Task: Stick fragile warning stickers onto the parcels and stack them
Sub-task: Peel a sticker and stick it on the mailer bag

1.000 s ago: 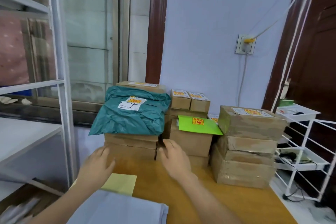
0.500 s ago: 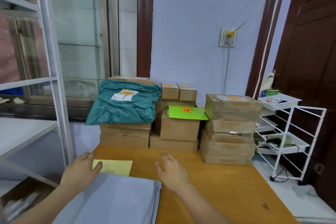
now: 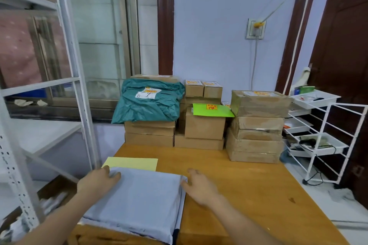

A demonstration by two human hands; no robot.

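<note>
Now both hands, L & R, flank grey parcel.

Under your hands lies a grey poly mailer, smooth, soft plastic film with a dull sheen. The table is varnished wood, orange-toned, slightly glossy. Ahead of the mailer you see a matt yellow paper sheet. The stacked boxes are plain brown cardboard, some wrapped in shiny tape. The teal bag is crinkled plastic. The rack is white-coated metal wire.
</note>
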